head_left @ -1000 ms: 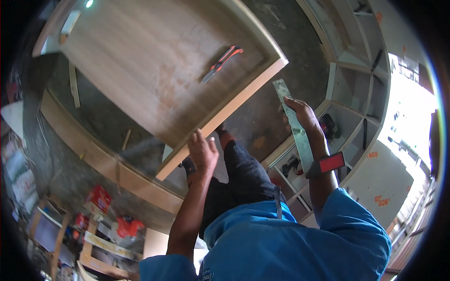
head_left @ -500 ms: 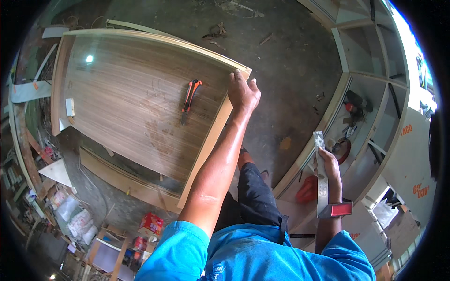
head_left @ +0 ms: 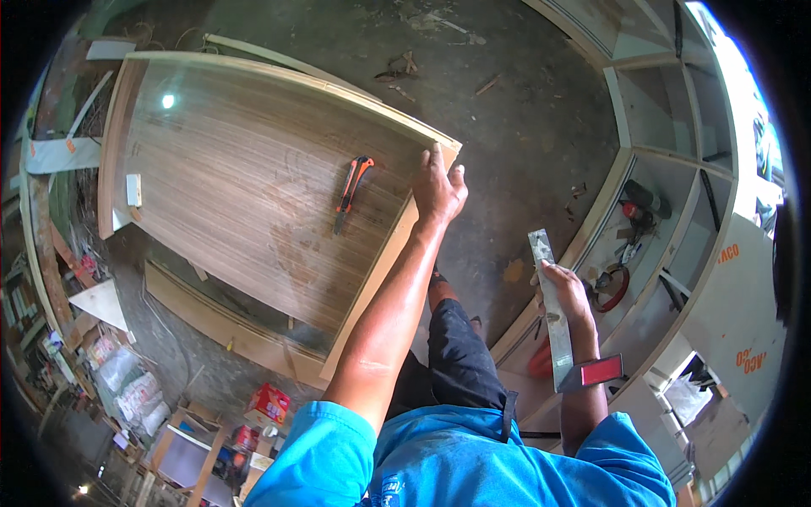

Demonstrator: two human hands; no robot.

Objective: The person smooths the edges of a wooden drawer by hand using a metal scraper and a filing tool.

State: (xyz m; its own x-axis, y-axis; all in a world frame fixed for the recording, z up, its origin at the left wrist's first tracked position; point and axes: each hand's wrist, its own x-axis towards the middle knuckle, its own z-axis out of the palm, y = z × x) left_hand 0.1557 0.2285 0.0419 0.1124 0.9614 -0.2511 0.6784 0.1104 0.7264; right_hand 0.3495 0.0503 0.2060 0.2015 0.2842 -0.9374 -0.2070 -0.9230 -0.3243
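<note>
My left hand (head_left: 438, 191) grips the near right corner of a large shallow wooden frame (head_left: 384, 262) with a wood-grain panel (head_left: 245, 177) inside. Its fingers reach over the corner. On the panel, left of that hand, lies an orange and black utility knife (head_left: 352, 195). Lower right, my right hand (head_left: 568, 297) is closed around the metal blade of a try square (head_left: 553, 321). The square's dark stock with a red face sits beside my wrist, and its blade points up and away from me. Part of the fingers is hidden behind the blade.
A white-lined cabinet carcass (head_left: 646, 245) with open compartments stands at right, holding tools and a red ring-shaped item (head_left: 612, 291). Scraps lie on the concrete floor (head_left: 507, 118). A curved-looking board (head_left: 228, 325), a red box (head_left: 268, 404) and clutter line the lower left.
My right hand and the try square have moved left, and the blade now tilts more to the left at its tip. My left hand stays on the frame's corner; the view has shifted slightly.
</note>
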